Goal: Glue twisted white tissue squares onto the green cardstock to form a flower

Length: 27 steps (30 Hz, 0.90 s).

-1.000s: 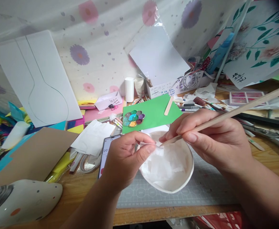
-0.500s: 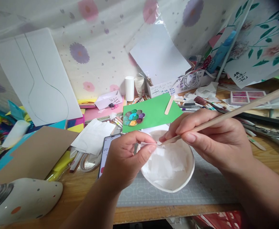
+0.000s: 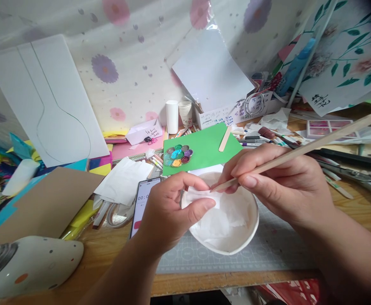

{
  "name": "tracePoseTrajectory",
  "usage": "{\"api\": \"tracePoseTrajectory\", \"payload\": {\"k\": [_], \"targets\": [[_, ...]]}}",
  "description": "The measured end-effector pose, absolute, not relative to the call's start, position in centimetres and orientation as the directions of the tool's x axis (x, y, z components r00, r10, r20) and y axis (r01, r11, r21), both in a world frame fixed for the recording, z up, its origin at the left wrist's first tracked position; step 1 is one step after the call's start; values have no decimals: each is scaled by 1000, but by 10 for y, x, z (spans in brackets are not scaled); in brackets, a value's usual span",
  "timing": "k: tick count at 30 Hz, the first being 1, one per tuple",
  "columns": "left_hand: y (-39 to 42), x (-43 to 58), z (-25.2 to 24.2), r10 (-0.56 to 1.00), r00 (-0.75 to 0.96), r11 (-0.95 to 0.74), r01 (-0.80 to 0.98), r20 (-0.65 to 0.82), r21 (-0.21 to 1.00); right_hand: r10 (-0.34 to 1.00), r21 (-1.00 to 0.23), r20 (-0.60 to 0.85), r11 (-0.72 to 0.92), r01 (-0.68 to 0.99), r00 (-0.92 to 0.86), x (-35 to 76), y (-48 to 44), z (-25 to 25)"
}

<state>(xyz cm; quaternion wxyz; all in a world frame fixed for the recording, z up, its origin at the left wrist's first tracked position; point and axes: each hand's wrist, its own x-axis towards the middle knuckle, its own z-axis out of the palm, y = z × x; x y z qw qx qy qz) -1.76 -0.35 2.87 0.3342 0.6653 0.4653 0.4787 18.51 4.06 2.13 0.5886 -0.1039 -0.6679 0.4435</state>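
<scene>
A white bowl (image 3: 236,245), round with a slight point at the front, stands on a grey cutting mat (image 3: 274,250). Thin white tissue pieces (image 3: 223,220) lie inside it. Above its left rim, my left hand (image 3: 175,207) holds a small strip of white tissue (image 3: 201,195) between thumb and fingers. My right hand (image 3: 277,182) grips a long, slim wooden stick (image 3: 312,148) like a pen. The stick's tip touches or nearly touches the tissue by my left fingertips, over the bowl. Part of the bowl's far rim is hidden by my hands.
A phone (image 3: 144,195) lies left of the bowl, by folded white tissues (image 3: 123,180). Behind are a paint palette (image 3: 178,156) and another wooden stick (image 3: 225,139) on green card (image 3: 204,148). A spotted bottle (image 3: 42,262) lies at front left; scissors (image 3: 360,178) and markers crowd the right.
My left thumb has moved away from the index finger, showing more of the tissue strip. The stick and my right hand have shifted slightly left.
</scene>
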Motion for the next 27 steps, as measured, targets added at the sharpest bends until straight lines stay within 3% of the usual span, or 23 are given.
{"api": "tracePoseTrajectory", "payload": {"k": [7, 17, 27], "targets": [[-3, -15, 33, 911, 158, -413, 335, 382, 847, 668, -710, 694, 577, -403, -267, 187, 45, 15], [-3, -17, 29, 922, 142, -385, 273, 359, 882, 632, -687, 722, 603, -406, -282, 190, 44, 15], [-3, -13, 35, 911, 121, -409, 405, 395, 818, 573, -660, 751, 667, -346, -328, 186, 42, 21]]}}
